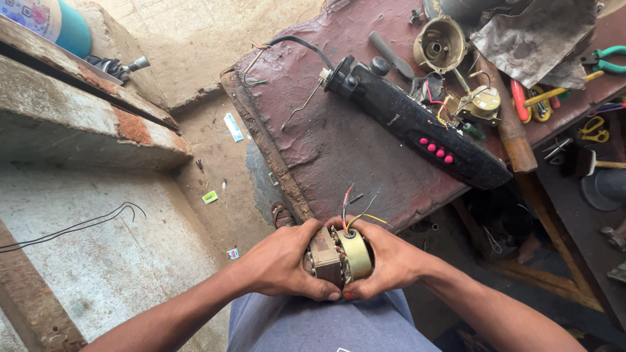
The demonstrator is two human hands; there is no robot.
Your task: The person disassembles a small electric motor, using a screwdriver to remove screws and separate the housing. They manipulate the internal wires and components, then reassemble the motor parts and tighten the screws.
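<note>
Both my hands clasp a small electric motor (339, 255) over my lap: a rusty laminated metal core with a yellow-taped coil. My left hand (283, 261) grips the core side, and my right hand (391, 261) wraps the coil side. Red, black and yellow wires (355, 207) stick up from the motor toward the workbench edge. On the reddish-brown workbench (339, 150) ahead lies a long black fan housing (417, 124) with pink buttons and a black cable.
A brass-coloured motor cap (440, 44), a small geared motor (481, 103), a grey cloth (538, 39), green-handled pliers (603, 60) and other tools crowd the bench's right side. A concrete step (78, 130) rises at left. A sandal (282, 215) lies on the dirt floor.
</note>
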